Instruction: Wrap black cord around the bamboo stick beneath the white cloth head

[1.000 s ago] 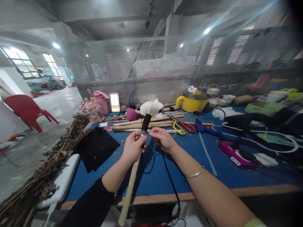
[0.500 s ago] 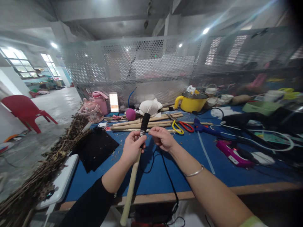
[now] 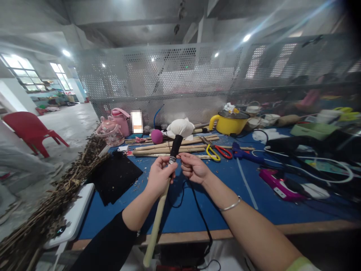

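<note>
My left hand (image 3: pixel 160 176) is closed around a pale wooden stick (image 3: pixel 156 226), just below its black-wrapped upper part (image 3: pixel 176 146). White bands ring the lower end of the black wrapping, and a white cloth-covered head (image 3: pixel 181 128) tops the stick. The stick slants, its bare end hanging past the table's front edge. My right hand (image 3: pixel 194 168) is pinched on a thin black cord close to the right side of the wrapping. The black cord (image 3: pixel 200 205) hangs below my hands and over the edge.
Wooden sticks (image 3: pixel 169 151), scissors with yellow and red handles (image 3: pixel 213 153), a pink ball (image 3: pixel 156 136) and a yellow pot (image 3: pixel 229 124) lie behind my hands. Black cloth (image 3: pixel 115 177) and dried stems (image 3: pixel 56 195) are left; a magenta power strip (image 3: pixel 278 184) is right.
The white head and black wrapping have shifted slightly right and turned a little. My right hand stays pinched beside the wrapping, its fingers slightly changed in pose.
</note>
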Demonstrator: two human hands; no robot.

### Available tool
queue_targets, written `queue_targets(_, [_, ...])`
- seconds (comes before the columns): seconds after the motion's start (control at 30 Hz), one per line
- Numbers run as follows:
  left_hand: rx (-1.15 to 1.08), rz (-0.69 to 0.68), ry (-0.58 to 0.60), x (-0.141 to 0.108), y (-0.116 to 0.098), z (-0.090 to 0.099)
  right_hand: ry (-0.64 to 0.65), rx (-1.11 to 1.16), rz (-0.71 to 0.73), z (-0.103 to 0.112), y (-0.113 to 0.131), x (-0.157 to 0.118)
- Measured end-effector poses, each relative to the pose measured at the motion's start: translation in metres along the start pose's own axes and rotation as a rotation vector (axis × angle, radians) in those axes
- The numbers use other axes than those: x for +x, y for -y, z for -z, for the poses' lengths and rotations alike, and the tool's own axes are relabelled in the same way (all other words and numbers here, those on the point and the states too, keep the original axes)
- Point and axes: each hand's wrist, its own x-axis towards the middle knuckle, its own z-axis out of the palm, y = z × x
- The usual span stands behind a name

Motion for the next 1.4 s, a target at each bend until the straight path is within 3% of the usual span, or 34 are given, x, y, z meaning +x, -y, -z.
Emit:
queue_targets(0.23, [-0.031, -0.008, 0.006, 0.000, 0.003, 0.002, 0.005, -0.024, -0.012, -0.002, 0.000, 0.000])
queue_targets(0.43, [-0.129, 0.034, 0.048, 0.003, 0.007, 0.005, -0.124, -0.166, 0.102, -0.003, -0.002, 0.005])
queue_targets(0.6, [-0.116, 0.287, 0.209, 0.004, 0.004, 0.008, -0.001, -0.175, 0.051, 0.001, -0.003, 0.004])
queue_targets(0.7, [-0.053, 0.415, 0.208, 0.003, 0.004, 0.008, -0.043, -0.258, 0.032, 0.003, -0.004, 0.004])
queue_targets(0.77, [0.085, 0.294, 0.112, 0.002, 0.006, 0.007, -0.101, -0.326, 0.039, 0.004, -0.006, 0.005])
queue_targets(0.87, [0.331, -0.031, -0.045, 0.002, 0.013, 0.007, -0.137, -0.385, 0.022, 0.005, -0.009, 0.008])
queue_targets(0.93, [0.446, -0.121, -0.076, 0.003, 0.016, 0.008, -0.136, -0.416, 0.019, 0.004, -0.010, 0.009])
queue_targets(1.17, [0.374, -0.037, -0.117, 0.008, 0.013, 0.008, -0.183, -0.373, 0.078, -0.008, -0.005, 0.005])
queue_targets(1.4, [0.291, -0.044, -0.135, 0.005, 0.009, 0.007, -0.199, -0.349, 0.120, -0.007, -0.004, 0.004])
